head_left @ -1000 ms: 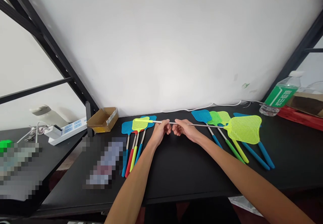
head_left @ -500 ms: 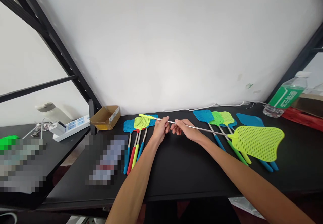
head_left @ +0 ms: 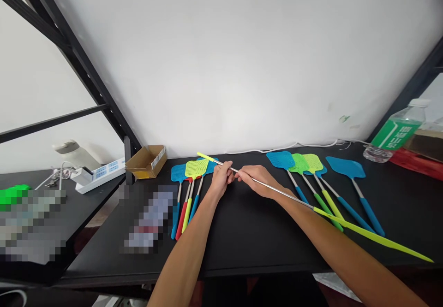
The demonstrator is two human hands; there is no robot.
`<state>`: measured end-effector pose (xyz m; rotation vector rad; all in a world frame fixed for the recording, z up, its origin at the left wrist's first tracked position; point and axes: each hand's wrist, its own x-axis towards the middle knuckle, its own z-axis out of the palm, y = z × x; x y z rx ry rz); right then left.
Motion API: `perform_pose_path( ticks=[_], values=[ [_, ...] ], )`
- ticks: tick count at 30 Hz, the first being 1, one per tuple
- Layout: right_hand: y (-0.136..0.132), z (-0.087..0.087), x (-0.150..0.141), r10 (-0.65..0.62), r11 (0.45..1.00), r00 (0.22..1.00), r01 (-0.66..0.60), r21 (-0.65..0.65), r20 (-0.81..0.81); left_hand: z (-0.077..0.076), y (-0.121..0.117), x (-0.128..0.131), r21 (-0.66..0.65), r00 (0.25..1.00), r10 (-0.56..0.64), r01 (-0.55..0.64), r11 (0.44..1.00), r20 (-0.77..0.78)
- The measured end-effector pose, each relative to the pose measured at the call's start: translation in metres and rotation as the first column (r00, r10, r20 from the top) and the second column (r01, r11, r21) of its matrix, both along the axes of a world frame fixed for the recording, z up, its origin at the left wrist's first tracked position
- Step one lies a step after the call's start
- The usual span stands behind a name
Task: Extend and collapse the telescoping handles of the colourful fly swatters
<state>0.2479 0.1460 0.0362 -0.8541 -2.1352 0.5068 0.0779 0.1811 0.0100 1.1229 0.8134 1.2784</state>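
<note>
Both hands grip the metal rod of a yellow-green fly swatter (head_left: 297, 200) above the black table. My left hand (head_left: 222, 177) is closed around the rod close to the yellow handle end, which points up to the left. Fingers of my right hand (head_left: 258, 180) pinch the rod a little farther along. The swatter's head (head_left: 380, 239) hangs over my right forearm, seen edge-on. Left of my left hand lies a group of fly swatters with a yellow one (head_left: 196, 169) on top. Right of my right hand lie blue (head_left: 281, 159), green (head_left: 299, 163) and yellow (head_left: 313, 162) swatters, fanned out.
An open cardboard box (head_left: 145, 162) sits at the back left, beside a white power strip (head_left: 104, 175). A bottle with a green label (head_left: 396, 132) leans at the right, near a red package (head_left: 415, 163). A white cable (head_left: 277, 149) runs along the wall.
The held swatter has turned about its rod, so its head went from face-on to edge-on. Its head end has also dropped lower and toward me, while both hands keep hold of the rod.
</note>
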Motion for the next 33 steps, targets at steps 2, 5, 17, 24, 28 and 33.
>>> perform_pose_path(
  ticks=[2,5,17,24,28,33],
  values=[
    [0.001,-0.002,0.000,-0.013,1.000,1.000,0.013,0.022,0.011,-0.002,0.001,0.000,0.015,1.000,-0.003,0.003,1.000,-0.002],
    [0.002,-0.006,0.000,-0.050,0.998,0.998,0.049,-0.030,-0.039,-0.004,0.001,0.001,0.049,1.000,-0.020,0.021,0.999,-0.022],
    [0.005,-0.020,-0.003,-0.078,0.955,0.972,0.010,-0.295,-0.222,0.001,-0.013,0.007,0.150,0.951,-0.263,0.287,0.946,-0.162],
    [0.004,-0.019,-0.002,-0.057,0.957,0.981,0.001,-0.289,-0.188,0.009,-0.022,0.013,0.208,0.941,-0.140,0.210,0.955,-0.308],
    [0.005,-0.021,-0.002,-0.077,0.955,0.979,0.019,-0.295,-0.188,0.009,-0.022,0.015,0.202,0.942,-0.124,0.193,0.960,-0.313],
    [0.005,-0.021,-0.002,-0.067,0.958,0.978,0.008,-0.286,-0.197,0.006,-0.020,0.015,0.213,0.940,-0.121,0.195,0.957,-0.318]
  ],
)
